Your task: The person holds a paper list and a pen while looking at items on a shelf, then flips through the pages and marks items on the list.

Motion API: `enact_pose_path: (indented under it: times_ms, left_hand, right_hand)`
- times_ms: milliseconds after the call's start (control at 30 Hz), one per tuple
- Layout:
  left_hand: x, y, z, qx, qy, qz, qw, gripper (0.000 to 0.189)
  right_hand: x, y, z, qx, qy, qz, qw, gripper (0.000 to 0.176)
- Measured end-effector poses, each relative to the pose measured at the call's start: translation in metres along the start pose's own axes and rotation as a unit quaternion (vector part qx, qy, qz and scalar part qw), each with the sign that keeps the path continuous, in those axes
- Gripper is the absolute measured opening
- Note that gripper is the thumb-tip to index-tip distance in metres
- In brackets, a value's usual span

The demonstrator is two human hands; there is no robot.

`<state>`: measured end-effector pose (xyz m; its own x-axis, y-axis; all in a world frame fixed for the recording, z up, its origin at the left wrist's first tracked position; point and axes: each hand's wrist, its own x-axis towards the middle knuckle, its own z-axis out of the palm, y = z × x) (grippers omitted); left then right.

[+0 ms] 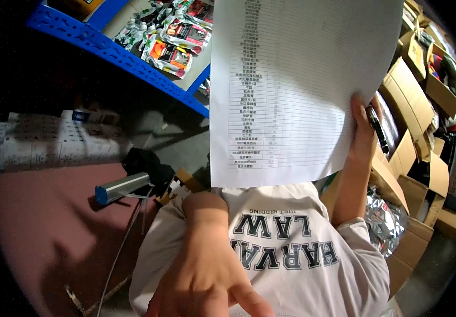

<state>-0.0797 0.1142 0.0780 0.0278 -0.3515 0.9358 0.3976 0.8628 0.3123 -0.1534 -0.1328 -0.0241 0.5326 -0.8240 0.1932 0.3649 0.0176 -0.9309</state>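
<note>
My right hand (364,119) is closed at the right edge of a large printed sheet of paper (302,105), which carries a long table of Chinese text in rows. A thin dark object, seen edge-on like a phone (378,129), is in the same hand. Close to the camera, my left hand (207,280) is raised with its back showing. Its thumb and fingers are apart, the fingertips cut off by the lower edge, and no object shows in it. Behind both is my pale shirt (286,232) with upside-down lettering.
A blue shelf (133,58) at upper left holds several spouted pouches (177,45). White printed boxes (53,145) stand beyond a reddish-brown surface (43,211). A silver metal bar (122,188) lies near my left side. Open cardboard boxes (407,100) and crumpled silver foil (386,222) crowd the right.
</note>
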Motion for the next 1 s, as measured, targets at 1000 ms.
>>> enact_pose_path:
  times_ms: [1000]
  left_hand:
    - [-0.008, -0.029, 0.000, 0.136, 0.057, 0.038, 0.988, 0.026]
  right_hand:
    - [-0.007, -0.018, 0.012, -0.023, -0.015, -0.005, 1.000, 0.034]
